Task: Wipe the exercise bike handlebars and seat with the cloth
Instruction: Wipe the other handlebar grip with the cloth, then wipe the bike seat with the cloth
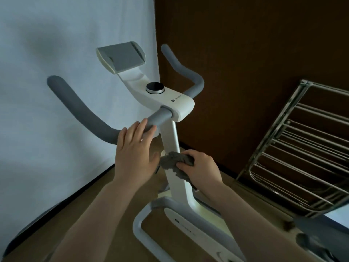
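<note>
A white exercise bike [174,142] stands before me with grey padded handlebars. The left handlebar [79,108] curves up and away to the left, and the right handlebar [186,72] rises behind the console. My left hand [135,148] lies with straight fingers over the left bar close to the stem. Below it, my right hand [200,167] grips a crumpled grey cloth [174,160] in front of the white stem. The seat is out of view.
A round black dial [155,87] and a grey tablet holder [120,56] top the console. A metal wire rack [302,148] leans at the right against a brown wall [245,44]. A white sheet [66,44] hangs at the left. The bike's base frame [143,231] rests on brown floor.
</note>
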